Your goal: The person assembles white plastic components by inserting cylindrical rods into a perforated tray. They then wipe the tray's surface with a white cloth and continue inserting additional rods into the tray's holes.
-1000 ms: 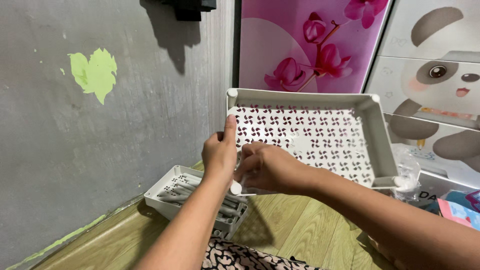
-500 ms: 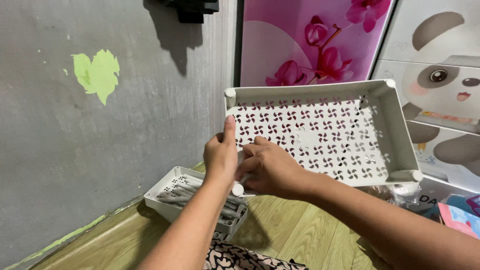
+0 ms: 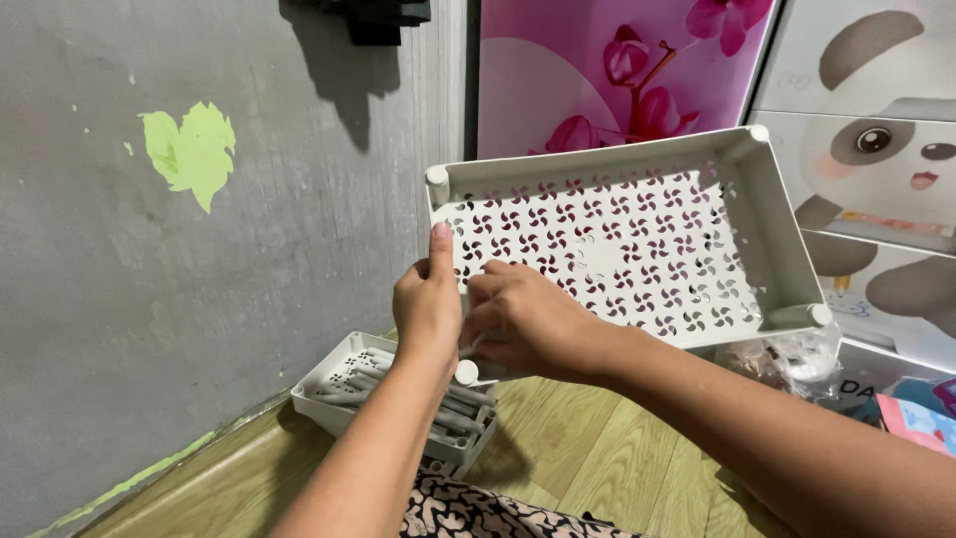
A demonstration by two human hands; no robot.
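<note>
We hold the white perforated shelf tray tilted up before the wall, left hand pinching its near edge, right hand closed at its corner, that grip's contents hidden, above a second tray of grey tubes on the floor.

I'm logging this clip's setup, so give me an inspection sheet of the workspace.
Surface: wood-pattern floor.
Job's things: white perforated tray, held up tilted; a second tray on the floor holds grey tubes.
Clutter: clear plastic bag, colourful package.
Hands: left hand grips the tray's near edge, forefinger raised; right hand at the near corner post.
Cables: nothing seen.
Surroundings: grey wall with green patch, flower panel, panda panels.
</note>
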